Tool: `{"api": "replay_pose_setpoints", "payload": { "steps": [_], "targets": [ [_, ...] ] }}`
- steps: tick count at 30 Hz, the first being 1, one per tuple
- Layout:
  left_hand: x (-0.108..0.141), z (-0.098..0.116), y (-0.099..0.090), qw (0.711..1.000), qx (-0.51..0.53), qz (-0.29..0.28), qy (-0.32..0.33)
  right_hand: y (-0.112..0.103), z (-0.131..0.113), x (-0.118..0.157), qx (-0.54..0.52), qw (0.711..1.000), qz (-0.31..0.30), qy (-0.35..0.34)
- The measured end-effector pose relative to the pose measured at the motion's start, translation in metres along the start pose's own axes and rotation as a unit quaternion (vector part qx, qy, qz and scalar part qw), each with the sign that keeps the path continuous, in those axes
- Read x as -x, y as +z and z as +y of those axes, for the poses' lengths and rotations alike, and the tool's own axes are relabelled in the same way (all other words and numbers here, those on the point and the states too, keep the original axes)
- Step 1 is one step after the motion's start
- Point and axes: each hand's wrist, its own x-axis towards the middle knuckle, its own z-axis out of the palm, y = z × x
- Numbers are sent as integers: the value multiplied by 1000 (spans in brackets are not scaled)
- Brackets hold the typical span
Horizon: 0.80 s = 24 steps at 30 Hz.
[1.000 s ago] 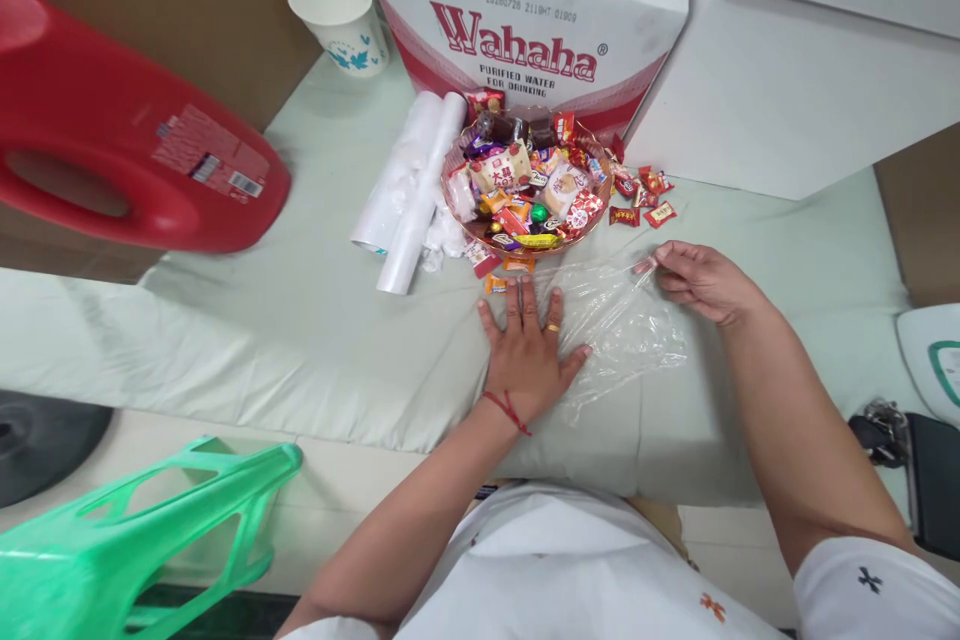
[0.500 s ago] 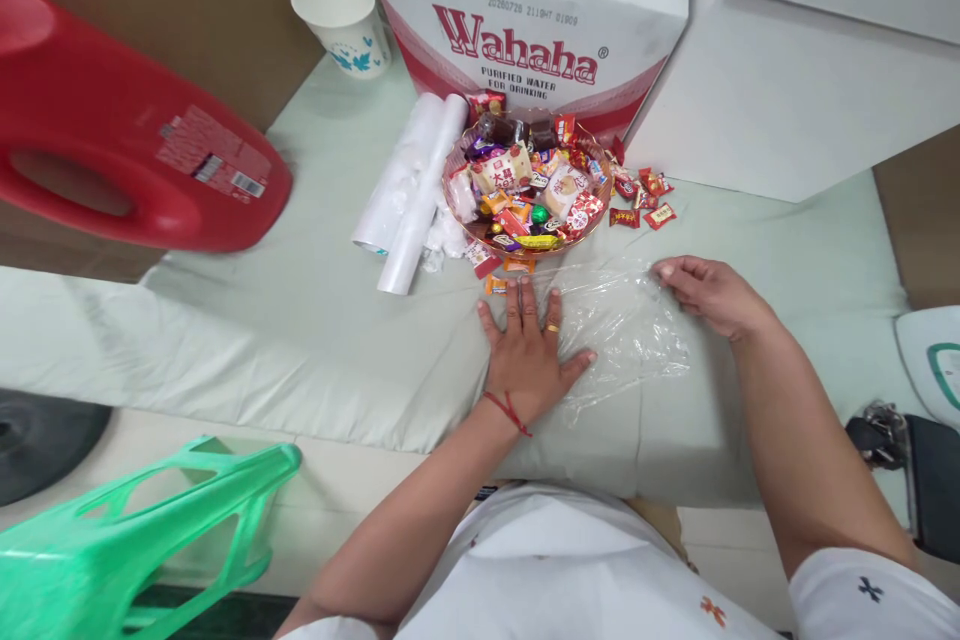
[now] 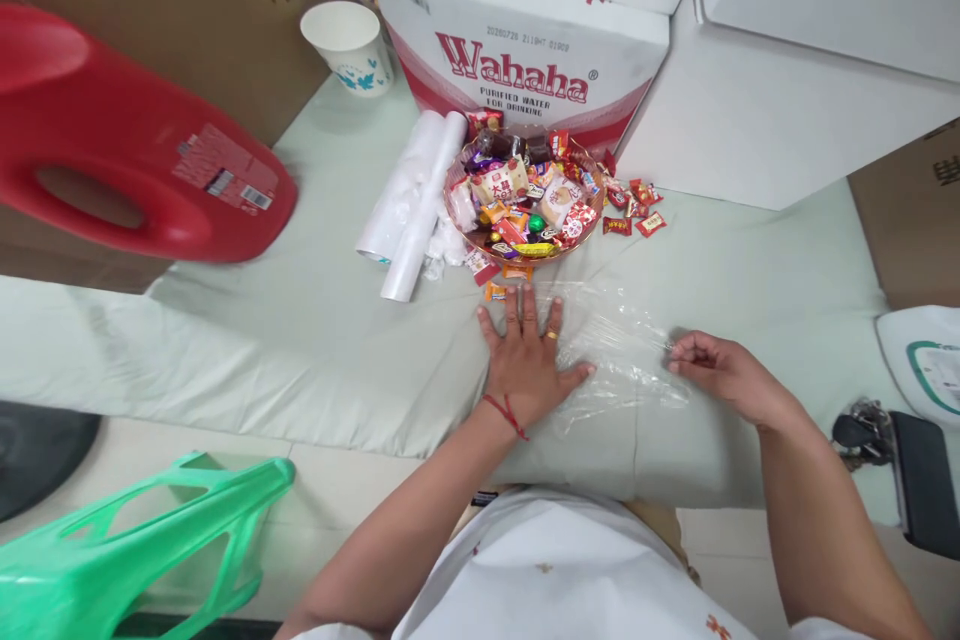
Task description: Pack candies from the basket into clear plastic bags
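A clear plastic bag [image 3: 619,345] lies on the pale green cloth in front of me. My left hand [image 3: 525,360] rests flat on its left side, fingers spread. At the bag's right edge, my right hand [image 3: 709,365] pinches the film between thumb and fingertips. Just beyond the bag is a glassy bowl [image 3: 461,232] heaped with wrapped candies [image 3: 529,190]. A few orange-wrapped sweets [image 3: 496,291] lie by my left fingertips, and several red-wrapped candies [image 3: 634,208] are scattered right of the bowl.
Two white plastic rolls [image 3: 424,210] lie left of the bowl, with a paper cup [image 3: 345,45] behind. A red jug [image 3: 150,150] stands at left. Behind the bowl is a Wahaha box [image 3: 517,50]. Keys [image 3: 862,430] and a phone [image 3: 926,485] sit far right; a green stool [image 3: 150,540] is lower left.
My right hand has moved down along the bag's right side, towards me, still pinching its film. My left hand stays pressed in place. The view has shifted slightly.
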Motion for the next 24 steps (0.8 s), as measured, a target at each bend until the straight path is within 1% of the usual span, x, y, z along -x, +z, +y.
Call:
{"api": "replay_pose_setpoints", "payload": {
  "steps": [2, 5, 6, 7, 8, 9, 10, 11, 12, 13, 14, 15, 16, 17, 19, 20, 22, 24],
  "targets": [
    [1, -5, -2, 1000, 3, -11, 21, -5, 5, 1, 13, 1000, 11, -2],
    [1, -15, -5, 998, 6, -33, 61, -14, 6, -4, 44, 999, -18, 0],
    [1, -19, -6, 997, 6, -38, 71, -17, 2, -7, 66, 998, -10, -2],
    [1, -21, -7, 996, 4, -41, 77, -20, -5, -10, 95, 995, 16, -9],
    [1, -23, -8, 996, 2, -43, 80, -22, -17, -14, 127, 990, 58, -22],
    [0, -25, -8, 996, 1, -43, 82, -22, -32, -19, 161, 980, 110, -40],
    [0, -25, -9, 996, -1, -42, 84, -21, -51, -25, 186, 969, 146, -70],
    [0, -25, -9, 996, -2, -40, 84, -19, -74, -32, 206, 960, 154, -113],
    [0, -25, -9, 996, -3, -39, 84, -14, -97, -41, 232, 947, 147, -164],
    [1, -24, -9, 996, -3, -37, 83, -8, -122, -52, 264, 929, 133, -224],
    [1, -24, -10, 996, -4, -36, 83, -1, -145, -65, 303, 902, 109, -286],
    [1, -23, -10, 996, -5, -34, 83, 7, -167, -82, 346, 869, 89, -342],
    [1, -23, -10, 996, -6, -33, 83, 15, -185, -101, 385, 837, 74, -381],
    [1, -23, -10, 996, -7, -32, 82, 23, -201, -122, 420, 810, 61, -405],
    [1, -23, -10, 996, -10, -33, 80, 35, -221, -167, 479, 770, 22, -422],
    [1, -23, -10, 996, -10, -33, 79, 39, -227, -189, 502, 758, -7, -416],
    [1, -23, -9, 996, -10, -35, 79, 42, -234, -226, 537, 753, -55, -378],
    [1, -23, -9, 996, -10, -36, 81, 42, -234, -250, 556, 752, -68, -348]
  ]
}}
